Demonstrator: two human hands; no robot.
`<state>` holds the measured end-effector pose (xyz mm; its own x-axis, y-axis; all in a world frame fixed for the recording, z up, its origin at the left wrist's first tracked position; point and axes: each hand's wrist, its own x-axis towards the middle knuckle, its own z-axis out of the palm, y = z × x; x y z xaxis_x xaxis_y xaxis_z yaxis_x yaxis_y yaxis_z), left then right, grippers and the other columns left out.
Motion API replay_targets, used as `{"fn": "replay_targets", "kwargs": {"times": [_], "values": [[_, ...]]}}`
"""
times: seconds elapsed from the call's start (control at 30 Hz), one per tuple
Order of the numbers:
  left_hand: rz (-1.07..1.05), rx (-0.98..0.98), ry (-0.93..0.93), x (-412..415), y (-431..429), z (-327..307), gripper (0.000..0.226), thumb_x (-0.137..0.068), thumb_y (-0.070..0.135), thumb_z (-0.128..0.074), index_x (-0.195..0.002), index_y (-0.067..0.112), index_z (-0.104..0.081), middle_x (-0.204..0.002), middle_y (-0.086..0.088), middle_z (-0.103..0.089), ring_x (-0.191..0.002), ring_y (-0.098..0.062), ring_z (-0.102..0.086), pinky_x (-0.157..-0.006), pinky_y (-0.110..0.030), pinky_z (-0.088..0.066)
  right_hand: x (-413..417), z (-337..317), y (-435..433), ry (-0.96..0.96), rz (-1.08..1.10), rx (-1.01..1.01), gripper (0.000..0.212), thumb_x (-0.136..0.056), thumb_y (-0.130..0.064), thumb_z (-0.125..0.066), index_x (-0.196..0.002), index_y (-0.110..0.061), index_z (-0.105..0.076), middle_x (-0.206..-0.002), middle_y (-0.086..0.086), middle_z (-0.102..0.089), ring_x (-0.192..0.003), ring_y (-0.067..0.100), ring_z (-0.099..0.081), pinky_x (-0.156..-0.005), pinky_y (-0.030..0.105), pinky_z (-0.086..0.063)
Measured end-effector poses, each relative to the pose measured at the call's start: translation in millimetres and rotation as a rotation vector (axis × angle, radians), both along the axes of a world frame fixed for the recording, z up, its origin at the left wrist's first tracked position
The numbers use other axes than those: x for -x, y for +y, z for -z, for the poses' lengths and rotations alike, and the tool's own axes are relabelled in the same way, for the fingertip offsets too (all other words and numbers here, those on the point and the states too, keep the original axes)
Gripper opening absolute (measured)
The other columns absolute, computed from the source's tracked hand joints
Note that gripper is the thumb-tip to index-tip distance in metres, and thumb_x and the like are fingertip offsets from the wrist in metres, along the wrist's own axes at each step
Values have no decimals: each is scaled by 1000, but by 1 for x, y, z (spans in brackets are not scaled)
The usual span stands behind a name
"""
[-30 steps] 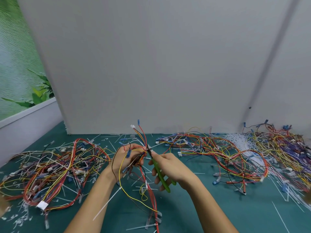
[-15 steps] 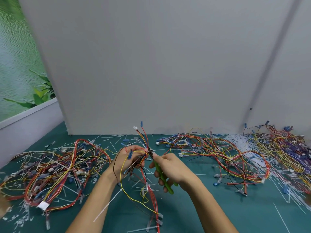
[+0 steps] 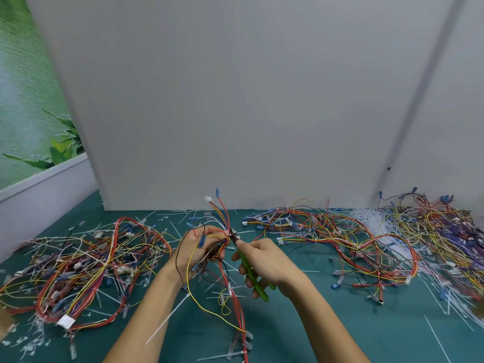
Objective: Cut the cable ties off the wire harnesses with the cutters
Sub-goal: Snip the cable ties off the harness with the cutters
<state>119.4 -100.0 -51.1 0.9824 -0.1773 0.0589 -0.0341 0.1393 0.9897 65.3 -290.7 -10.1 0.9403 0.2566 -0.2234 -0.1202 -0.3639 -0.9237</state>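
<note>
My left hand grips a wire harness of red, yellow, blue and black wires above the green table. Some wire ends stick up past my fingers, and the rest trails down toward me. My right hand holds green-handled cutters. Their dark jaws touch the bundle just right of my left fingers. Whether a cable tie sits between the jaws is too small to tell.
A heap of harnesses lies on the left of the green mat, another heap on the right. Loose white cable ties pile at the back right, and cut pieces litter the mat. A grey panel closes the back.
Both hands have stayed together at the bundle, shifting only slightly. The cutters' jaws remain at the wires beside my left fingers.
</note>
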Motion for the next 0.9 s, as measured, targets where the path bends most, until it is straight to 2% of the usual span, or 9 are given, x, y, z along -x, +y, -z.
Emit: {"fn": "replay_targets", "kwargs": {"times": [0.13,0.3,0.47,0.77,0.9], "values": [[20,-1,-8,2,0,-1,12,-93,14,-68,-95,5,-76,-80,-14,-70,-57,-22,-61,-52,-26,-49,1,-3,-4,-3,-2,2,46,-106,-45,-47,-102,-5,-69,-69,3,-61,-51,17,-60,-45,36,-58],[-3,-12,-1,4,-1,-2,13,-94,12,-66,-97,2,-74,-80,-16,-69,-58,-23,-61,-53,-27,-49,0,-5,-5,6,-18,13,45,-106,-45,-47,-105,-6,-69,-74,6,-62,-56,19,-63,-50,40,-61],[-8,-15,2,5,-2,-4,19,-95,12,-65,-102,-5,-70,-79,-17,-67,-57,-23,-60,-54,-28,-48,-1,-5,-6,-1,-17,17,46,-106,-45,-47,-102,-6,-69,-70,4,-60,-51,16,-60,-46,35,-58],[6,1,1,5,-3,-5,12,-96,8,-63,-95,2,-73,-82,-19,-66,-58,-25,-60,-53,-29,-50,0,-5,-7,-4,-29,11,46,-107,-45,-46,-104,-4,-68,-71,4,-59,-50,16,-59,-45,35,-58],[-5,-4,1,5,-3,-4,13,-95,8,-62,-98,-1,-72,-83,-22,-65,-57,-25,-60,-54,-29,-49,-1,-3,-5,3,-35,4,46,-107,-46,-46,-107,-5,-67,-76,7,-62,-55,19,-64,-51,41,-62]]}}
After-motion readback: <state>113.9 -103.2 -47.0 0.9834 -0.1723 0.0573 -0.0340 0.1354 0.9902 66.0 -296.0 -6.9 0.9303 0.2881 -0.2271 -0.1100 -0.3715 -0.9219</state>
